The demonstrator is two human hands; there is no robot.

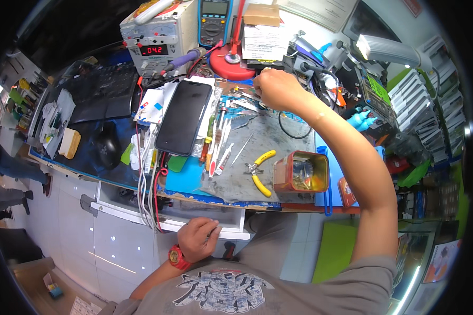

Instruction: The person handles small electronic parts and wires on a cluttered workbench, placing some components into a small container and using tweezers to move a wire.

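Observation:
My right hand (276, 88) reaches to the far side of the bench, its fingers curled over small tools and parts beside the red round stand base (232, 64). What those fingers hold, if anything, is hidden. Close to my body, my left hand (198, 239) is curled closed by the front edge of the open drawer (231, 231); a small dark spot shows at its fingers, too small to name. A black phone (184, 118) lies left of several slim tools. Yellow-handled cutters (260, 173) lie on the grey mat (226, 186), next to a square red tin (285, 176) holding small items.
A bench power supply (157, 39) and a blue multimeter (214, 23) stand at the back. Further left are a black keyboard (102, 92) and a mouse (106, 144). Cables (144, 202) hang over the bench's front edge. Light-blue bottles (360, 121) stand beyond my right forearm.

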